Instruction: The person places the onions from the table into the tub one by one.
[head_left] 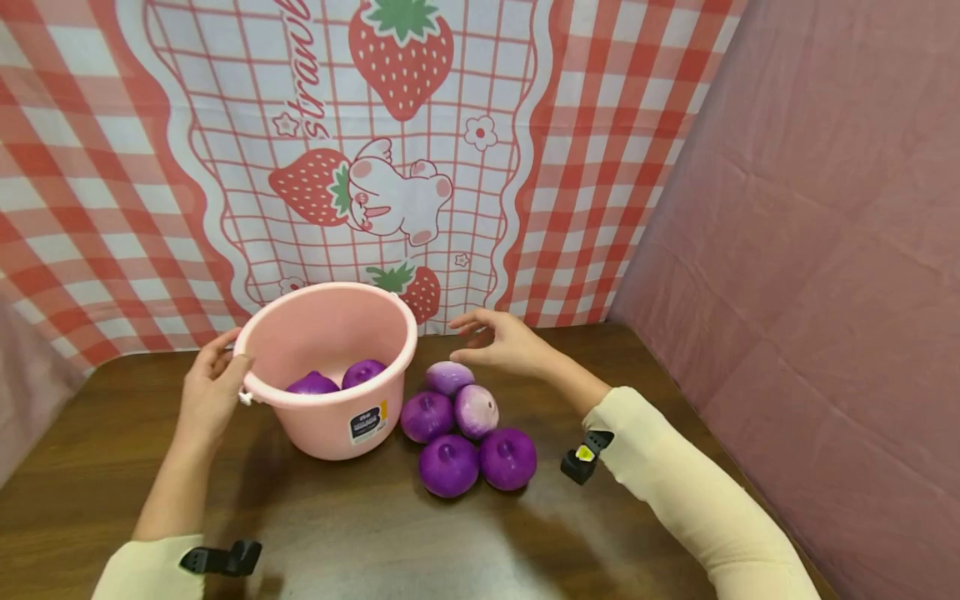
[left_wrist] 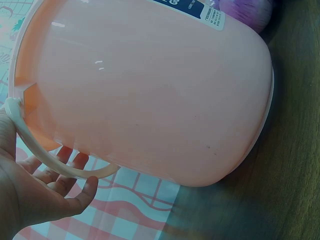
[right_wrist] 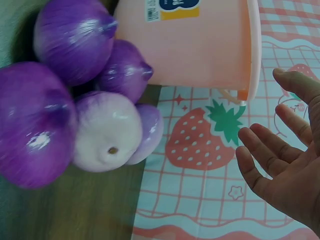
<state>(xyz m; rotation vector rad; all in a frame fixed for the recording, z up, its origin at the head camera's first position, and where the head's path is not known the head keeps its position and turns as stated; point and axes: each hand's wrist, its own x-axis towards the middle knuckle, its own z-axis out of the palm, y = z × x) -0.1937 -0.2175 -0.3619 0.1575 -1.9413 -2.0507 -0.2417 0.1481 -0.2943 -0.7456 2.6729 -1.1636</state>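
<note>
A pink bucket [head_left: 333,425] stands on the table at the left, with two purple onions [head_left: 364,372] inside. My left hand [head_left: 210,385] grips the bucket's left rim, thumb at the edge; the pale bucket handle [left_wrist: 75,172] passes across its fingers in the left wrist view. Beside the bucket several onions lie in a cluster: dark purple ones [head_left: 448,467] in front and paler ones [head_left: 477,412] behind. My right hand [head_left: 502,343] is above the rearmost pale onion [head_left: 450,377], fingers loosely bent and spread, holding nothing, as the right wrist view also shows.
The brown wooden table [head_left: 360,533] carries everything. Behind it hangs a red-and-white checked cloth [head_left: 585,167] with strawberry prints. A plain pink cloth wall [head_left: 810,250] borders the table at the right.
</note>
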